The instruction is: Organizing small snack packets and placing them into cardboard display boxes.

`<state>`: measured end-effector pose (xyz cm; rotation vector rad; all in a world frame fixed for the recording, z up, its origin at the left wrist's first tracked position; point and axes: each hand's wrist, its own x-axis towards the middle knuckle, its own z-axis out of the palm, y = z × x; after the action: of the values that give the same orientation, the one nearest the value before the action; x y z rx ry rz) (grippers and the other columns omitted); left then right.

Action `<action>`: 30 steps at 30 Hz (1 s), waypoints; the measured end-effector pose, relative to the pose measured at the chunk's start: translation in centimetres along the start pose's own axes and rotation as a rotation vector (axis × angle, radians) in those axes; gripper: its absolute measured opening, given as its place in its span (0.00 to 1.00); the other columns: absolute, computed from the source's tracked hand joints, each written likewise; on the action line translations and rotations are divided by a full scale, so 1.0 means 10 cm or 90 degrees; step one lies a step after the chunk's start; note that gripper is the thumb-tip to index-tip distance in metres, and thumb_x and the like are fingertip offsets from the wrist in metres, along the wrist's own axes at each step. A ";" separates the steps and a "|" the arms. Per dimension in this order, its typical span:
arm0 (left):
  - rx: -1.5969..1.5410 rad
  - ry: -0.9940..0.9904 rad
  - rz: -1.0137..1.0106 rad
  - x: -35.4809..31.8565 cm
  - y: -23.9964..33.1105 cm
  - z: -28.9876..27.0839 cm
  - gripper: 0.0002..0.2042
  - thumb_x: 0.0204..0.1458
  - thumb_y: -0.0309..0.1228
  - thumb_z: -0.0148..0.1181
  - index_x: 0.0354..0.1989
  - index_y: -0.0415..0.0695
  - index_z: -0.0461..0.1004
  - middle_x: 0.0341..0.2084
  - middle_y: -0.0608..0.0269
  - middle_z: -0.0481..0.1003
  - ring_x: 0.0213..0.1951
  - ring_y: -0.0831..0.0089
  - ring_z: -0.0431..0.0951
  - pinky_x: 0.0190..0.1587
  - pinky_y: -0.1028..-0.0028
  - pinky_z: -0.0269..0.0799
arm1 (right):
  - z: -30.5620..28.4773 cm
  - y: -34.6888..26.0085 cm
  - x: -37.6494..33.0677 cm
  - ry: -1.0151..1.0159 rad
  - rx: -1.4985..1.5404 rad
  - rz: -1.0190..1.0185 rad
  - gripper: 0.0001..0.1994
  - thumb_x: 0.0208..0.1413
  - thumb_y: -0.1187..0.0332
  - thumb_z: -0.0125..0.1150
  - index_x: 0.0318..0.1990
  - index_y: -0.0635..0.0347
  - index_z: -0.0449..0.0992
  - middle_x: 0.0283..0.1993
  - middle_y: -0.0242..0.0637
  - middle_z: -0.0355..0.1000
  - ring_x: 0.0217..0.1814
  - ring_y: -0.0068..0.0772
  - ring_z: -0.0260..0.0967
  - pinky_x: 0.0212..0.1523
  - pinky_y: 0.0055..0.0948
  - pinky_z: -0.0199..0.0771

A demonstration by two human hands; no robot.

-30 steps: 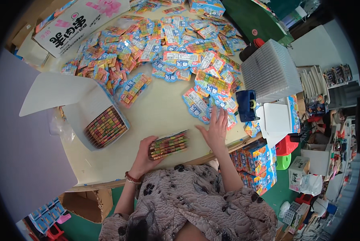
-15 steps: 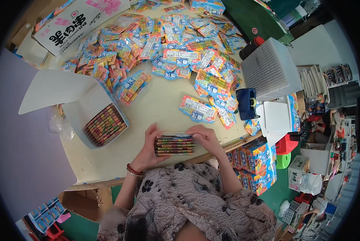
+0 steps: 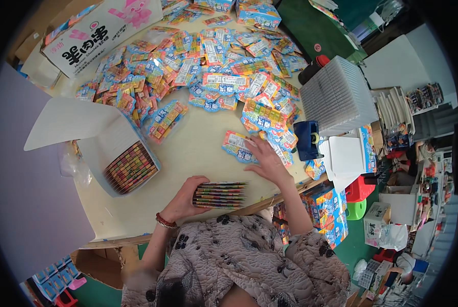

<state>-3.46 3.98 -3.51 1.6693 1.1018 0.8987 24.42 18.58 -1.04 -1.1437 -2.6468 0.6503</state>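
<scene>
packet stack [image 3: 221,195] rests in left hand [image 3: 186,198]; right hand [image 3: 267,161] over loose packet [image 3: 236,147]

The desk [image 3: 198,140] has a pale cream top and a wooden strip [image 3: 121,240] along its near edge. A heap of colourful flat packets [image 3: 188,61] covers most of its far half, thinning toward the middle, where one loose packet [image 3: 167,121] lies apart. Another packet [image 3: 237,146] lies toward the right edge. An open white box [image 3: 93,153], filled with upright packets, sits by the left edge; a long white carton [image 3: 103,36] occupies the far left corner. Along the right edge stand a ribbed translucent stack [image 3: 339,97] and a dark blue tape dispenser [image 3: 306,140].
</scene>
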 end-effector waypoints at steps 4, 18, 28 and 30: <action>0.052 0.022 0.023 0.00 0.01 0.02 0.39 0.34 0.26 0.75 0.58 0.43 0.59 0.55 0.52 0.61 0.57 0.60 0.64 0.58 0.67 0.64 | 0.25 0.07 -0.02 0.121 -0.187 -0.106 0.24 0.54 0.66 0.61 0.59 0.56 0.65 0.61 0.46 0.63 0.63 0.49 0.60 0.60 0.41 0.65; 0.002 0.013 -0.035 0.08 0.04 0.04 0.48 0.32 0.30 0.77 0.64 0.43 0.52 0.53 0.53 0.61 0.54 0.59 0.66 0.57 0.68 0.64 | -0.26 0.35 0.51 0.356 -0.152 0.161 0.32 0.40 0.66 0.71 0.56 0.55 0.65 0.49 0.39 0.70 0.55 0.47 0.62 0.50 0.46 0.64; -0.032 0.138 -0.083 -0.25 -0.01 0.25 0.41 0.31 0.30 0.75 0.56 0.42 0.58 0.50 0.50 0.62 0.53 0.57 0.67 0.56 0.68 0.64 | -0.19 -0.07 0.59 0.191 -0.236 0.153 0.23 0.43 0.71 0.68 0.49 0.58 0.67 0.41 0.43 0.65 0.45 0.46 0.69 0.39 0.40 0.71; -0.044 0.192 -0.094 -0.33 -0.02 0.27 0.41 0.31 0.30 0.76 0.56 0.41 0.58 0.50 0.50 0.62 0.53 0.57 0.66 0.56 0.67 0.64 | -0.12 -0.13 0.56 0.164 -0.257 0.161 0.26 0.42 0.69 0.70 0.50 0.59 0.67 0.42 0.44 0.64 0.46 0.46 0.68 0.40 0.41 0.71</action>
<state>-2.17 0.17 -4.83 1.4053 1.3609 1.1021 20.14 22.28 0.64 -1.5655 -2.4935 -0.0128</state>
